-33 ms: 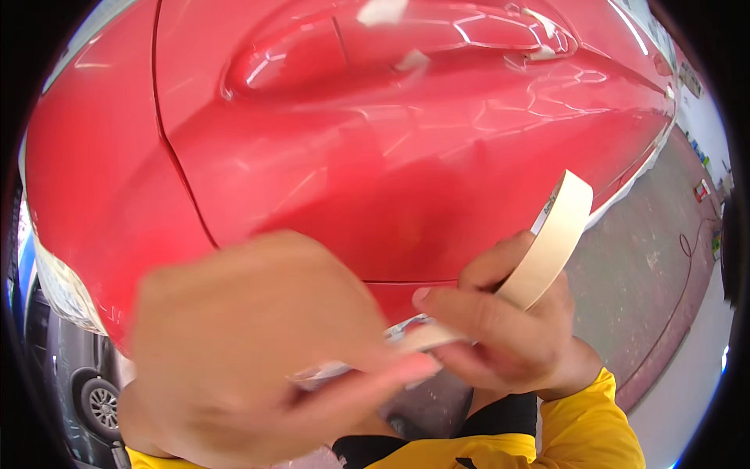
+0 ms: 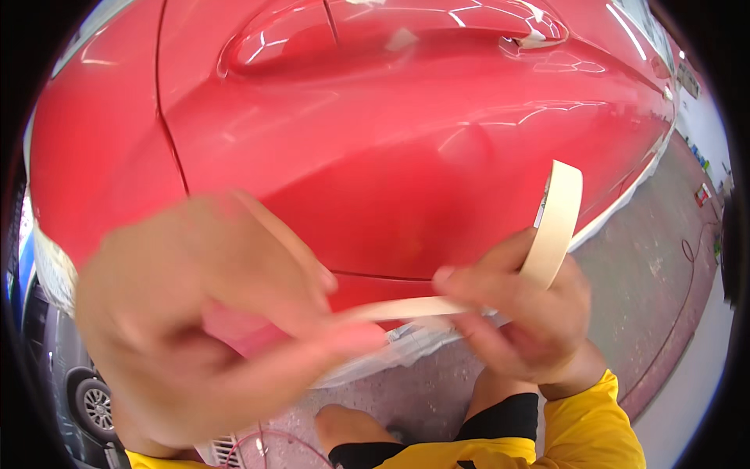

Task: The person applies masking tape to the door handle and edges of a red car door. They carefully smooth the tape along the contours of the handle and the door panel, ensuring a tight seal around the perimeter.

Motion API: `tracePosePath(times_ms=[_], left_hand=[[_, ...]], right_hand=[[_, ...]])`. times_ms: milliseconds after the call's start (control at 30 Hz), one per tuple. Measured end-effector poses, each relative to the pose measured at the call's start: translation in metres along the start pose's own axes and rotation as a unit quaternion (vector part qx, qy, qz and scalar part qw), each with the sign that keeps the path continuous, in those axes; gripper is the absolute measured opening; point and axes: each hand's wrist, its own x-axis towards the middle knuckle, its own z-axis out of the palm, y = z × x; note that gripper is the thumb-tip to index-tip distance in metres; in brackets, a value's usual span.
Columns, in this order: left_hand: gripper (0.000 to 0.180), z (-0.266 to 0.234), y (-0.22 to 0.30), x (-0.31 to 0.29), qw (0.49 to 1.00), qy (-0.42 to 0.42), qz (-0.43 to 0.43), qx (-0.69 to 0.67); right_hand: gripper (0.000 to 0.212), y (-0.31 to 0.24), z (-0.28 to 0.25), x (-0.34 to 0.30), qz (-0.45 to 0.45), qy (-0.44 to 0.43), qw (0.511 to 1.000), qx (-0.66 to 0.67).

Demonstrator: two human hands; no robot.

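Note:
A roll of cream masking tape (image 2: 556,219) stands up from my right hand (image 2: 531,313), its fingers closed round the lower part. From there a short strip of tape (image 2: 414,308) stretches across to my left hand (image 2: 211,313), which pinches its free end between thumb and fingers. Motion blurs the left hand. Both hands are in front of the lower side of a red car body (image 2: 375,195), whose glossy panels fill the upper view. Its bottom edge is partly hidden behind the left hand.
Pale masking sheet (image 2: 375,361) hangs along the car's lower edge. Small bits of tape (image 2: 401,39) stick near the door handle (image 2: 539,37). A dark car (image 2: 74,375) stands at the left. A hose (image 2: 683,328) lies on the floor at the right, and another reddish hose (image 2: 289,434) lies near my legs.
My left hand has moved left, away from the right one, and a longer, straighter strip of tape shows between them. The right hand with the roll has shifted only slightly.

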Motion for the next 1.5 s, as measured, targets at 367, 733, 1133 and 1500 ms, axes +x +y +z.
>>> tracePosePath(times_ms=[367,733,1133,1500], left_hand=[[0.029,-0.038,-0.020,-0.036,0.975,0.210,-0.055,-0.038],[0.019,-0.079,-0.057,-0.043,0.947,0.306,-0.033,0.090],[0.034,-0.072,-0.054,-0.049,0.925,0.318,-0.080,0.194],[0.015,-0.066,-0.053,-0.050,0.914,0.298,-0.110,0.252]], right_hand=[[0.021,0.053,-0.021,0.019,-0.074,0.079,0.993,-0.053],[0.011,0.057,-0.002,0.095,-0.084,0.142,0.986,-0.022],[0.025,0.066,0.016,0.106,-0.111,0.127,0.986,-0.001],[0.020,0.054,0.021,0.109,-0.166,0.172,0.967,-0.086]])
